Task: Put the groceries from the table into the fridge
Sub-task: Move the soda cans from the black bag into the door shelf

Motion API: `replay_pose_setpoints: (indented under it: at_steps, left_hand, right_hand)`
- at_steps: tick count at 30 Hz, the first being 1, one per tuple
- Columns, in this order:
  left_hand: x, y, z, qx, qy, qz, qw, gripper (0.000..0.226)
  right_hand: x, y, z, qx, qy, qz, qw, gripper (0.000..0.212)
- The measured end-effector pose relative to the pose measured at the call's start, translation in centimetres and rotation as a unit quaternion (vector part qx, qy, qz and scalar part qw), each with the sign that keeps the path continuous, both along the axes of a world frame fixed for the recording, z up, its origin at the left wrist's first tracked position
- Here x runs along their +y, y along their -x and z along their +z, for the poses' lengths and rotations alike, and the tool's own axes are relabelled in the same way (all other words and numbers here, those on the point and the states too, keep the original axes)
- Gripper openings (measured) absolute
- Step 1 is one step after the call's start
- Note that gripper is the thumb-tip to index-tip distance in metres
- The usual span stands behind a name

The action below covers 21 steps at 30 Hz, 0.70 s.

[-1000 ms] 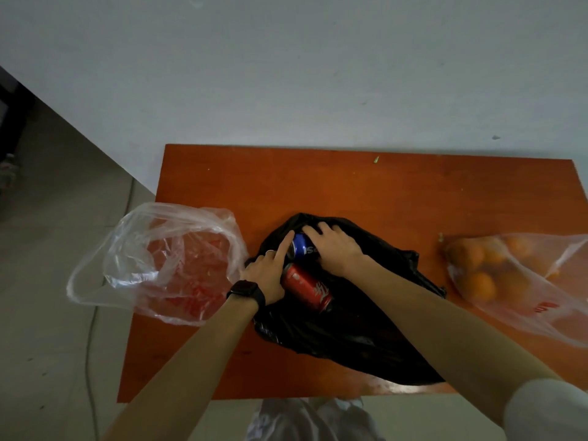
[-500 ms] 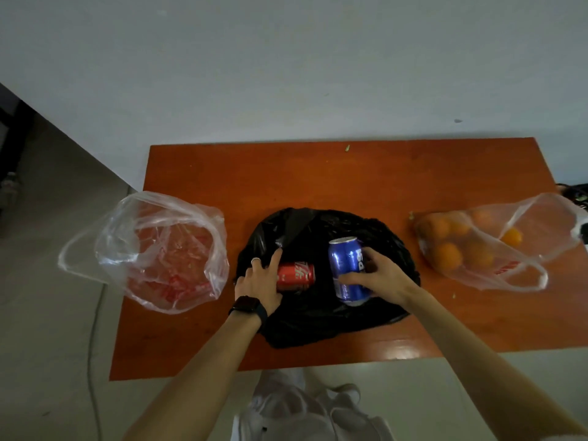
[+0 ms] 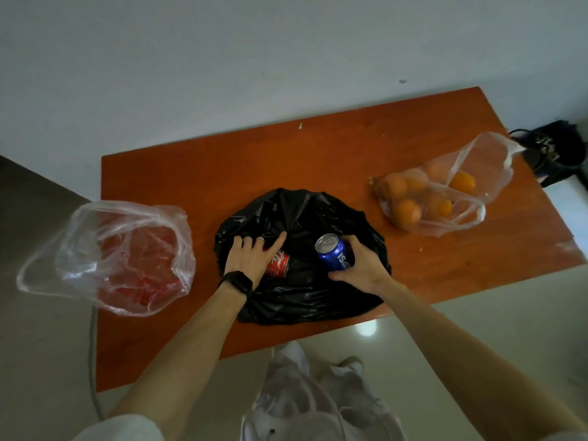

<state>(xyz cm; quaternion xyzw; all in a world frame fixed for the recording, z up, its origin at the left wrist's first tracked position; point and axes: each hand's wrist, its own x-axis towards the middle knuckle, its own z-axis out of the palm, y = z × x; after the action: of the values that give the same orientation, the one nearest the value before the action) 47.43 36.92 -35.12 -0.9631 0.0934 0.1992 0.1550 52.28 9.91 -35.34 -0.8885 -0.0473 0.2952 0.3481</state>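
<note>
A black plastic bag (image 3: 299, 300) lies in the middle of the orange-brown table (image 3: 222, 167). My right hand (image 3: 359, 268) grips a blue soda can (image 3: 334, 254), held tilted just above the bag. My left hand (image 3: 251, 259), with a black watch at the wrist, rests over a red soda can (image 3: 280, 265) lying on its side on the bag; its fingers are spread. A clear bag of oranges (image 3: 426, 195) lies at the right of the table. At the left edge lies a clear bag (image 3: 121, 253) with something red inside.
The table stands against a white wall (image 3: 254, 58). A dark object with cables (image 3: 553, 151) sits on the floor beyond the table's right end. A pale bag (image 3: 311, 399) hangs below me near the front edge. A cable (image 3: 92, 361) runs along the floor at left.
My right hand pulled the blue can out of the black bag and lifted it to the right. My left hand settled onto the red can. The view swung left and tilted.
</note>
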Motion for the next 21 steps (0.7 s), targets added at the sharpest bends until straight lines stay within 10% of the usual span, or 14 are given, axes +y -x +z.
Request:
replay_pose_setpoints:
  at_steps: [13,21]
  left_hand:
    - [-5.7,1.6,1.5,0.011,-0.001,-0.072,0.997,0.081]
    - [-8.8,3.3,4.9,-0.101,0.207,0.098,0.968,0.080]
  right_hand:
    - [-4.2,1.7,1.0,-0.047,-0.028,-0.019,0.998,0.087]
    - [-7.2,3.3,5.2,-0.058,-0.198,-0.139,0.969,0.086]
